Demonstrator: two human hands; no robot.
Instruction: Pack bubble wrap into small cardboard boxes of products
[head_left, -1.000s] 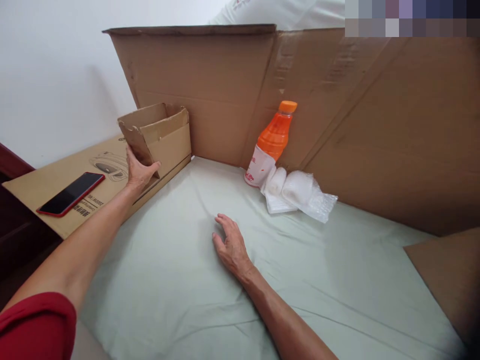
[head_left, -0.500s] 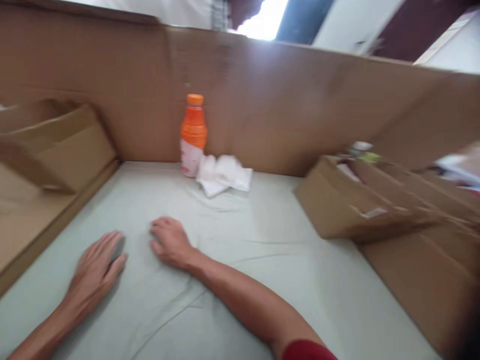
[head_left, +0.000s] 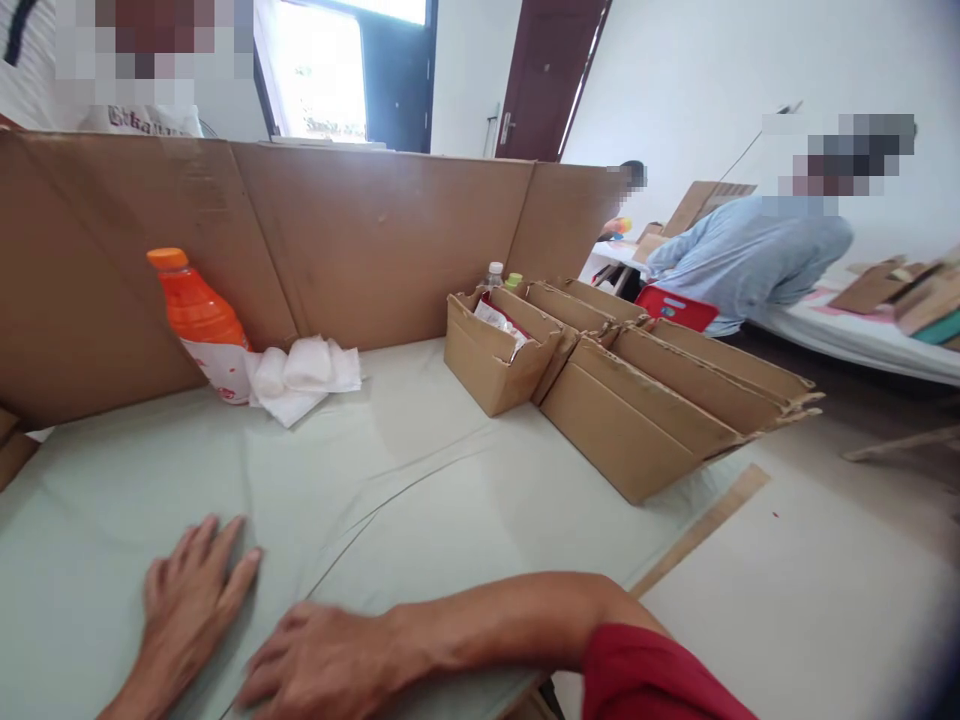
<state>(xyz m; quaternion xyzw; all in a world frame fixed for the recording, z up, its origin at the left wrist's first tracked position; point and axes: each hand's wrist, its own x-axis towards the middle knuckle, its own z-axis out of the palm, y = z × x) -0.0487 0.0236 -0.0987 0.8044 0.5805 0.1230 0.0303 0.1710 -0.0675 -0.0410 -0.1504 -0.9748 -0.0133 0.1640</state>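
My left hand (head_left: 191,595) lies flat on the pale green table cover (head_left: 420,510), its fingers spread and nothing in it. Close by on the right, my right hand (head_left: 322,655) rests palm down on the same cover, fingers stretched out and a little bent, holding nothing that I can see. Beyond both hands, an orange bottle (head_left: 199,310) with a white and pink label stands against the cardboard wall. Folded white tissues (head_left: 304,375) lie on the table beside the bottle, touching it or nearly so.
Open cardboard boxes (head_left: 630,430) stand at the right, the smaller box (head_left: 480,365) holding packets. Bottle caps show behind it. A cardboard wall (head_left: 382,240) runs along the back. A person in a light blue shirt (head_left: 750,255) sits beyond; others are farther back.
The view has swung to the right, bringing the room and the people into sight. My right hand is nearer to me and closer to the left hand. Bottle and tissues stay in place.
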